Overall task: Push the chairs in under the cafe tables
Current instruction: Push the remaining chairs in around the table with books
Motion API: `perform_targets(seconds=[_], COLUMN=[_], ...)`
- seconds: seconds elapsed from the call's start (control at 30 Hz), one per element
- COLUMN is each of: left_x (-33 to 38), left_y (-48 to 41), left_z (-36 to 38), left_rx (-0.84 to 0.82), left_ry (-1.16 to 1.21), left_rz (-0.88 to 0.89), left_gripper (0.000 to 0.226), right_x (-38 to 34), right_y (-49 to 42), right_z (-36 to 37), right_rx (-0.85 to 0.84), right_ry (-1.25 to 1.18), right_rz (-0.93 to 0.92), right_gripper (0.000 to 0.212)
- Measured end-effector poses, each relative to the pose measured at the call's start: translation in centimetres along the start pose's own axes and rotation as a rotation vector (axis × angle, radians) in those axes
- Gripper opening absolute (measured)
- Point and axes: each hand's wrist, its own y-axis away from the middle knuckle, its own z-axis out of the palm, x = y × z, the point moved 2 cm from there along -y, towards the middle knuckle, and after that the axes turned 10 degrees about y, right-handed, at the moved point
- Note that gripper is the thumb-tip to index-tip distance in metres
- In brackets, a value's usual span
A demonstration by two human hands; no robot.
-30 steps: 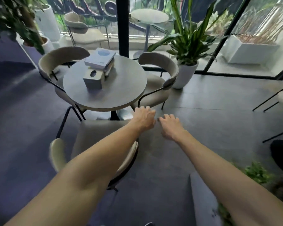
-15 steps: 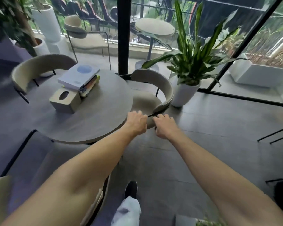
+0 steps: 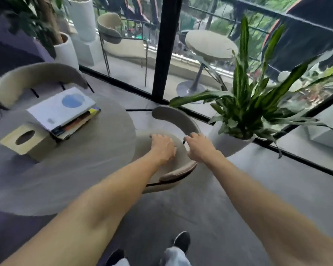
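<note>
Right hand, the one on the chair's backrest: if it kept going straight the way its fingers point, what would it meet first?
The right hand points up and slightly left along the chair backrest's curve, so likely that padded backrest first; depth is unclear.

Our round table (image 3: 96,169), a tissue box (image 3: 27,142) on it, stacked books (image 3: 63,111) touching the box's far side

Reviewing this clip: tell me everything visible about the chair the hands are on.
The chair is beige and looks upholstered, with a curved wraparound backrest and thin black frame rods. It stands upright on the grey floor beside the round table, its seat partly under the tabletop, near the potted plant. The left hand lies flat on the seat; the right hand grips the backrest.
</note>
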Motion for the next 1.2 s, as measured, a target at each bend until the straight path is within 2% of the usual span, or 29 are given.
perform_targets(seconds=[0.27,0.53,0.77,0.93,1.2], left_x=[3.6,1.3,1.1,4.1,10.9], left_y=[-7.3,-12.7,-13.8,-15.1,-17.7], left_z=[-0.6,0.8,1.7,1.5,0.7], left_rx=[-0.099,-0.19,-0.198,-0.198,-0.104], left_ry=[0.171,0.208,0.252,0.351,0.525], left_rz=[-0.354,-0.644,-0.875,-1.005,-1.292], left_gripper=[0.047,0.044,0.056,0.054,0.053], right_x=[6.4,6.0,6.2,7.6,12.1], right_y=[-10.9,-20.8,-24.2,-26.2,-28.7], right_z=[0.6,-0.5,-0.3,0.8,4.9], right_rx=[0.016,0.048,0.089,0.097,0.167], right_ry=[0.111,0.179,0.265,0.362,0.487], right_rz=[-0.359,-0.681,-0.925,-1.08,-1.342], right_gripper=[0.059,0.06,0.057,0.058,0.056])
